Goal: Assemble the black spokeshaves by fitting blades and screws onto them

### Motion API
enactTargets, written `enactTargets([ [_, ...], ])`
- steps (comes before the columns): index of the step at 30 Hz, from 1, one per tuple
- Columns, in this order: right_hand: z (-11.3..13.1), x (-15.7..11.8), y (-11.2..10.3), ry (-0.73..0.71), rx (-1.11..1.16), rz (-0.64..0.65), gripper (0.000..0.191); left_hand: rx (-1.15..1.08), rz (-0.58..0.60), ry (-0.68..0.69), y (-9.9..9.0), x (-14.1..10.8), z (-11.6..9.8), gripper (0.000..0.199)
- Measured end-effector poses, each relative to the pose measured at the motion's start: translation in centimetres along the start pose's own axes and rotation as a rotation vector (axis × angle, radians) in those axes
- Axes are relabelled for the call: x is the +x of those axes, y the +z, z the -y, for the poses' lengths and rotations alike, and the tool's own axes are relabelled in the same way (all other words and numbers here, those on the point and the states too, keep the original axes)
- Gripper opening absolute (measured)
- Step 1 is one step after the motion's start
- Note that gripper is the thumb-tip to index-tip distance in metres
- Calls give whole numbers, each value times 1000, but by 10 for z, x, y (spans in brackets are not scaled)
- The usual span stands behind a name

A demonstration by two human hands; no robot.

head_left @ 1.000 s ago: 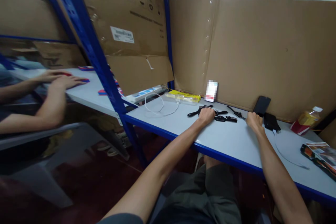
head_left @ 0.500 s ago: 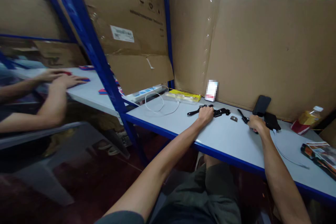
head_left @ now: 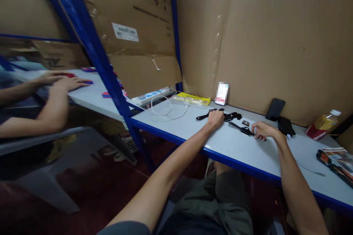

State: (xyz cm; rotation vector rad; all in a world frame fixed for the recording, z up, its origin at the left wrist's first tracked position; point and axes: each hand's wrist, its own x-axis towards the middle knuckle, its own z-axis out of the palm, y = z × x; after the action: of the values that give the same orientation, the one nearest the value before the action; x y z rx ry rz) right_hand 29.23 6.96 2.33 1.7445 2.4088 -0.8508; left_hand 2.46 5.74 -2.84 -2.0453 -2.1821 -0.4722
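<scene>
Your right hand had shifted one black tool leftward over the table, fingers closed on its right end. It was separated; other black tools lay clustered under your left hand, grip indeterminable. A small plate lay loose.

On desk: tool pile, another tool to its R, sm. plate just behind latter; phone behind pile, nr cardboard; bottle well R.

sleeve: short, dark grey, lower left | shorts: dark olive-green, creased, bottom centre | dark cloth: near-black, bottom edge (shirt hem or waistband, cannot tell) | hands: both bare, right of centre
</scene>
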Motion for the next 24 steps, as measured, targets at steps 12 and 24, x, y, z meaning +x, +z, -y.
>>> enactTargets([
  [12,26,7,17,-271,-60,-83,21,-67,-33,-41,-10,0,1,33],
  [24,25,11,17,-262,-172,-226,24,-170,-35,284,-15,-15,-15,42],
])
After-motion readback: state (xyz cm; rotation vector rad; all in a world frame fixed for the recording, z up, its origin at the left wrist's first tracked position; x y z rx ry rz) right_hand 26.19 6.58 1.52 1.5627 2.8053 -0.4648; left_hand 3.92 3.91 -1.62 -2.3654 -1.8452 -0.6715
